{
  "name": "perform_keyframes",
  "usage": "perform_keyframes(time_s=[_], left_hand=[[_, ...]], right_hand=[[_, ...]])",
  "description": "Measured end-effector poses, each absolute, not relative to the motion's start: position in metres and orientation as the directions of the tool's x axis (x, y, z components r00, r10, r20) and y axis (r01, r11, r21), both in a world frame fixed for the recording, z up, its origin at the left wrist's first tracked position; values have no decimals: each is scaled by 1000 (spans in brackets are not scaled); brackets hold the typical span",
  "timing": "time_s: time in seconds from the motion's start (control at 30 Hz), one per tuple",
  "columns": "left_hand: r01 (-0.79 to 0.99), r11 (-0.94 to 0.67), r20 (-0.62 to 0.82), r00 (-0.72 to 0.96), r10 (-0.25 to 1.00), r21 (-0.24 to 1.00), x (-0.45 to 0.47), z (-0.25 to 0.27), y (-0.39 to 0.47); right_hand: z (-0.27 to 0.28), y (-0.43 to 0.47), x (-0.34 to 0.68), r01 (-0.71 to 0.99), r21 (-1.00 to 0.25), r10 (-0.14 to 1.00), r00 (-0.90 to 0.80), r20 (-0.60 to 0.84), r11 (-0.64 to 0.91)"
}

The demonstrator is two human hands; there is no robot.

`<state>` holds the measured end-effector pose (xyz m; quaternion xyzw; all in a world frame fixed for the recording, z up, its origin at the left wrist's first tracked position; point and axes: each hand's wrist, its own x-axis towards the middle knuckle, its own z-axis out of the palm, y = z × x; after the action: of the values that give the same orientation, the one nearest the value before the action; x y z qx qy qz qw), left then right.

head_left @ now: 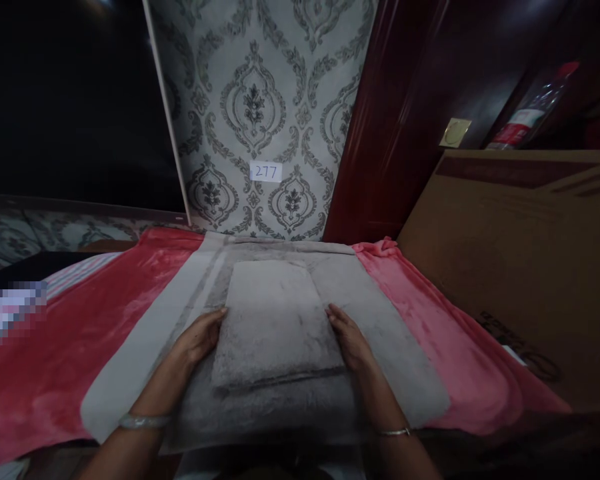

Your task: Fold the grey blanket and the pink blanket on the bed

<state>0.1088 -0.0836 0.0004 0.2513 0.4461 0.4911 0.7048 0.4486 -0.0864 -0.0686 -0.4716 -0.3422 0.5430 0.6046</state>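
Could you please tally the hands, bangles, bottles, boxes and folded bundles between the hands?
Bare hands: 2 (left hand, right hand)
Bangles: 2 (thick pale, thin silver)
Folded grey plush bundle: 1
Clear plastic red-capped bottle: 1
Brown cardboard box: 1
Total: 7

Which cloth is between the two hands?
The small folded grey cloth, between left hand and right hand; the wider grey cloth is spread beneath, red-pink cloth shows at both sides.
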Motion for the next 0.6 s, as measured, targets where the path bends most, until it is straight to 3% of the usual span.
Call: perform_keyframes(time_s=[0.2,0.33,0.43,0.6], left_hand=[[-511,358,-381,63,922,782,123,4,-76],[-553,463,-489,112,865,693,125,3,-70],[-592,486,-499,157,852,643,124,5,-66],[-645,444,-488,124,864,622,122,2,-61]], right_hand=[[-61,-87,447,-343,-937,977,170,-126,-61],[-48,-88,445,-325,-940,989,58,-133,-107],[-37,-88,441,-303,-946,993,-54,-105,-117],[-30,-90,430,-333,-933,990,-96,-107,-133]])
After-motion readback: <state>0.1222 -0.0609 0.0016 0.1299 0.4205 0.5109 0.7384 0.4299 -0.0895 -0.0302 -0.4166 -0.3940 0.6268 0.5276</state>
